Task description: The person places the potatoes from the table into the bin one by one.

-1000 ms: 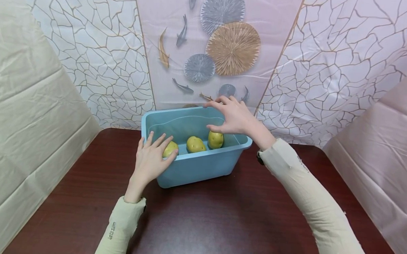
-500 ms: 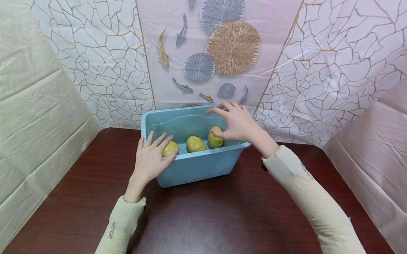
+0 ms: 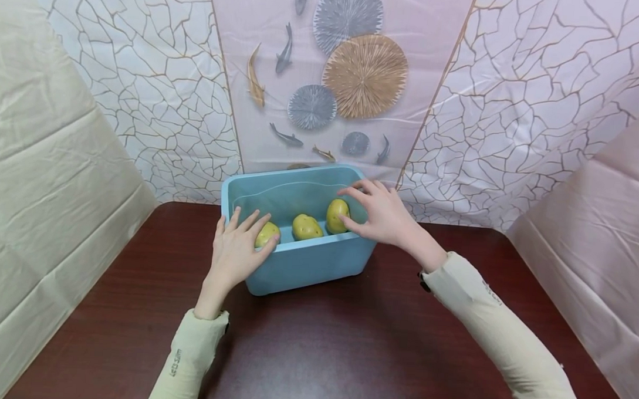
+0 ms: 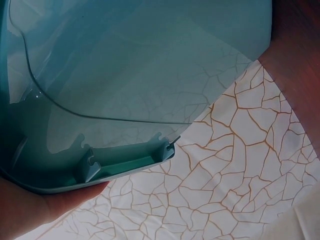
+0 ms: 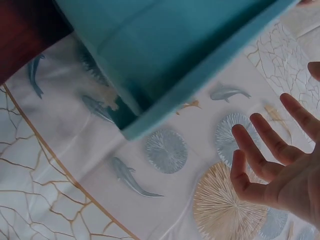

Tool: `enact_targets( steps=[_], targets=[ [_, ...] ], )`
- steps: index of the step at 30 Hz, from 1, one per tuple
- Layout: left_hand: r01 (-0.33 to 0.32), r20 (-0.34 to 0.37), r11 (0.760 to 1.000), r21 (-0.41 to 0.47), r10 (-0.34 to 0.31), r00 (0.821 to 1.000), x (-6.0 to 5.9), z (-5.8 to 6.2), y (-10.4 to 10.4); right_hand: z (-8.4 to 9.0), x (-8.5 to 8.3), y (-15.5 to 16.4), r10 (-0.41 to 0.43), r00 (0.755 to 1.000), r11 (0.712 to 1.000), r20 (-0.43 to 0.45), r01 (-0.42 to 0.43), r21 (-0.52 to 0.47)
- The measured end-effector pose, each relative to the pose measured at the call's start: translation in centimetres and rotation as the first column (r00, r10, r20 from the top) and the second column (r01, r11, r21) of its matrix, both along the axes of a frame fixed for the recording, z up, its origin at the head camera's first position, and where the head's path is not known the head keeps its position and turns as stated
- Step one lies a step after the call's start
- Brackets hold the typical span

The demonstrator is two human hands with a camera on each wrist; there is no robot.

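Observation:
Inside the blue plastic bin point(image 3: 312, 264) lie three yellow-green potatoes: one at the left point(image 3: 267, 234), a middle potato point(image 3: 307, 227) and a right potato point(image 3: 337, 216). My left hand point(image 3: 235, 252) rests at the bin's front left corner, fingers straight and spread, partly covering the left potato. In the left wrist view, part of that hand point(image 4: 65, 202) lies along the underside of the bin's rim. My right hand point(image 3: 379, 216) hovers over the bin's right end with loosely bent, parted fingers and nothing in them. Its thumb tip overlaps the right potato in the head view.
The bin stands on a dark red-brown table point(image 3: 314, 352), near its back edge. Behind it hangs a patterned cloth point(image 3: 159, 100) with fish and round leaf prints. Pale cloth sides point(image 3: 54, 225) rise along the table.
My right hand has drawn back toward me and to the right, uncovering the bin's far right corner and more of the right potato. The left hand and the potatoes have stayed in place.

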State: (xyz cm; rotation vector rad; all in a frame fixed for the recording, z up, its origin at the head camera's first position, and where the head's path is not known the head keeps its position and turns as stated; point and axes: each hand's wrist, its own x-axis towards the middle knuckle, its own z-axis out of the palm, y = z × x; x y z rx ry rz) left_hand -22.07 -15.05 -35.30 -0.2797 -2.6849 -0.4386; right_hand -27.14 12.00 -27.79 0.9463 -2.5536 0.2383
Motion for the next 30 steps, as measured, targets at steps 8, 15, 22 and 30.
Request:
enact_targets(
  steps=[8,15,22,30],
  targets=[
    [-0.003,0.003,1.0,0.002,0.003,1.0,0.2,0.1,0.0,-1.8,0.8,0.8,-0.009,0.999,0.998,-0.04,0.007,-0.059],
    [-0.006,-0.001,1.0,0.0,0.006,1.0,0.1,0.1,0.1,-2.9,1.7,1.3,-0.021,0.999,0.997,-0.05,0.017,-0.078],
    [-0.011,-0.016,1.0,0.003,0.011,1.0,0.0,0.0,0.1,-3.5,2.3,1.8,-0.024,0.998,0.993,-0.063,0.017,-0.115],
    [-0.005,-0.039,1.0,0.011,0.005,0.999,0.0,-0.2,0.1,-4.4,2.9,2.4,-0.003,0.993,0.983,-0.115,-0.018,-0.181]
  ],
)
